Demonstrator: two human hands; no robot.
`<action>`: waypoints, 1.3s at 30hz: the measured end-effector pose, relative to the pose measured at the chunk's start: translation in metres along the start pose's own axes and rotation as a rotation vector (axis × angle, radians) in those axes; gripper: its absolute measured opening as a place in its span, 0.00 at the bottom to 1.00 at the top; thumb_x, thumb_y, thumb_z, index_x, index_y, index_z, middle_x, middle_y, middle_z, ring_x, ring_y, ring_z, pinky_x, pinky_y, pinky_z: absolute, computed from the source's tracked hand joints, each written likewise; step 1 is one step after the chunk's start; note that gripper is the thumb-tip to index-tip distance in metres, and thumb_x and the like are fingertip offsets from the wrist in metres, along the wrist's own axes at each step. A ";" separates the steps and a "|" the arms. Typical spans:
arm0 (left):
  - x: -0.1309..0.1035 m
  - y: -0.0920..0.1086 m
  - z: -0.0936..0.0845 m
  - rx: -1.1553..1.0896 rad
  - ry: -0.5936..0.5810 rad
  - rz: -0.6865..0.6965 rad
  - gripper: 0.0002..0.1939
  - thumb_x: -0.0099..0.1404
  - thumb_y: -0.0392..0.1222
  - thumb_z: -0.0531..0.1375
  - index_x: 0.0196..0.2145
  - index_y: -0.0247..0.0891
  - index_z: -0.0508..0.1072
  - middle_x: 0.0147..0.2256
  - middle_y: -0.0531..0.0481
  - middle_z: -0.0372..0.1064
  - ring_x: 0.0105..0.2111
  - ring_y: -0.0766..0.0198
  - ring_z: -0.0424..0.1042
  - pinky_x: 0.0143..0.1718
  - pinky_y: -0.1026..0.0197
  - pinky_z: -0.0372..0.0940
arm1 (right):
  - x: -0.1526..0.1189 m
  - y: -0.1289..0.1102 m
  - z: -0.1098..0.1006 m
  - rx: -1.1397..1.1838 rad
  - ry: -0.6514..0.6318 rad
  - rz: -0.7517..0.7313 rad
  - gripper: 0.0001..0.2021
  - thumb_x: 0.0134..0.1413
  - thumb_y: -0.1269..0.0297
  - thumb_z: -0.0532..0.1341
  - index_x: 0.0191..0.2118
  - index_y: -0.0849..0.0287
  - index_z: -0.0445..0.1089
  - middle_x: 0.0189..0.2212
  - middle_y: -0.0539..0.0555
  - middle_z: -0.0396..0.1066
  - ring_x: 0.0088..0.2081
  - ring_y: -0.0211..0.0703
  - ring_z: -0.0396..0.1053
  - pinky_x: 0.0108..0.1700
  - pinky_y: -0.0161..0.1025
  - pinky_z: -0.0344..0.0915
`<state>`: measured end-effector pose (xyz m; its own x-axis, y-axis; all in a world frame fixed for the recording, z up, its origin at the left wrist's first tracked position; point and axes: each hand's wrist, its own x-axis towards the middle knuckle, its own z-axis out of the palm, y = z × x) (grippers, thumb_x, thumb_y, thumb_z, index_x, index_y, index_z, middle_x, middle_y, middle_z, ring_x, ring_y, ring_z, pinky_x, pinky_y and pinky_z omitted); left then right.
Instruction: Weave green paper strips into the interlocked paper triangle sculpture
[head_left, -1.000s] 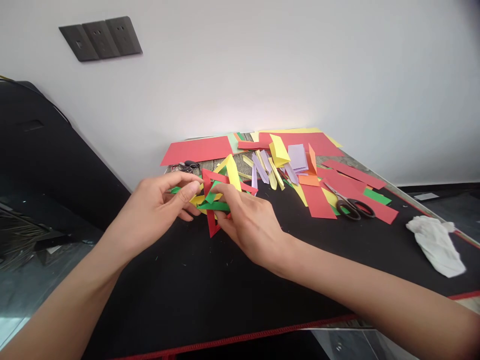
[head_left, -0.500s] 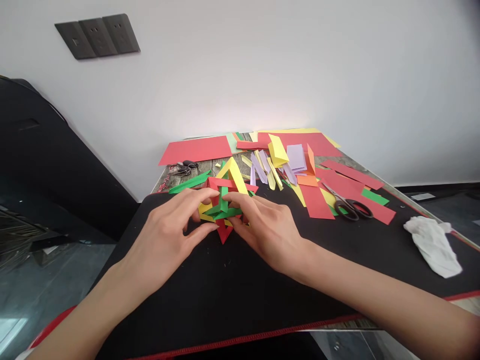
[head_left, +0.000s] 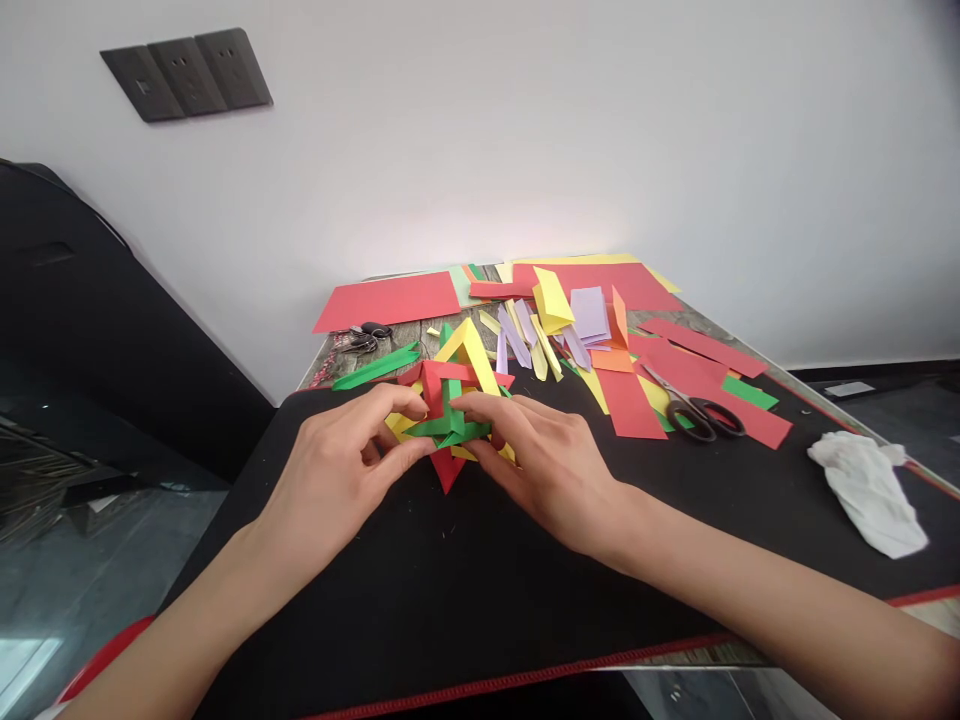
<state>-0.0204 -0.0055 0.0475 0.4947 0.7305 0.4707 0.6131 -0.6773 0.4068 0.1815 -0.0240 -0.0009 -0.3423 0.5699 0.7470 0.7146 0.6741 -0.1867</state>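
Note:
Between my two hands is a paper model [head_left: 455, 394] of interlocked red, green and yellow folded strips, with a yellow peak on top and a red point at the bottom. My left hand [head_left: 341, 445] grips its left side, thumb low by the green strip and fingers above. On the other side my right hand [head_left: 551, 465] pinches the model, index finger by the upright green strip and thumb below it. My fingers hide parts of both sides. Behind my left hand lies a loose folded green strip [head_left: 375, 367].
Beyond the model are purple folded pieces [head_left: 590, 316], a yellow folded paper [head_left: 553, 300] and red sheets [head_left: 386, 303]. Black-handled scissors [head_left: 703, 417] rest on paper at the right, near a crumpled white cloth [head_left: 870, 495]. A small dark tool [head_left: 367, 335] lies back left on the table; a black mat [head_left: 465, 620] lies underneath.
The model has tilted slightly, and its green lower strip now faces me more. My left thumb has come in against that strip. Both hands otherwise stay around the model.

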 end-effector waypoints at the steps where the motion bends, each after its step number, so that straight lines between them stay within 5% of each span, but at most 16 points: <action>1: 0.000 0.001 0.000 0.006 0.007 0.029 0.07 0.64 0.38 0.61 0.42 0.41 0.70 0.37 0.54 0.74 0.23 0.73 0.70 0.23 0.70 0.65 | 0.000 0.001 0.000 0.011 0.000 -0.001 0.14 0.61 0.74 0.58 0.51 0.58 0.60 0.35 0.51 0.75 0.32 0.41 0.73 0.32 0.35 0.65; 8: 0.007 0.005 -0.003 0.104 -0.045 0.332 0.18 0.67 0.30 0.57 0.53 0.43 0.68 0.43 0.50 0.66 0.29 0.72 0.67 0.28 0.69 0.64 | -0.004 0.006 -0.001 0.110 -0.013 0.013 0.12 0.63 0.72 0.56 0.51 0.58 0.59 0.35 0.53 0.74 0.33 0.40 0.72 0.31 0.34 0.65; 13: 0.017 -0.001 -0.003 0.098 -0.122 0.423 0.13 0.67 0.31 0.57 0.48 0.42 0.71 0.41 0.50 0.65 0.30 0.73 0.66 0.28 0.70 0.61 | -0.008 0.009 -0.005 0.162 -0.028 0.074 0.09 0.62 0.72 0.57 0.47 0.58 0.59 0.32 0.52 0.73 0.27 0.37 0.68 0.25 0.30 0.59; 39: 0.032 -0.009 -0.009 0.144 -0.203 0.507 0.12 0.68 0.31 0.56 0.47 0.42 0.71 0.39 0.51 0.71 0.35 0.70 0.71 0.36 0.70 0.65 | -0.010 0.014 -0.009 0.257 -0.015 0.049 0.03 0.64 0.70 0.57 0.43 0.61 0.64 0.32 0.53 0.72 0.30 0.38 0.66 0.30 0.34 0.63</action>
<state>-0.0154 0.0227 0.0655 0.8492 0.3283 0.4136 0.3382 -0.9397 0.0513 0.2000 -0.0247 -0.0057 -0.3210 0.6106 0.7240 0.5531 0.7414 -0.3800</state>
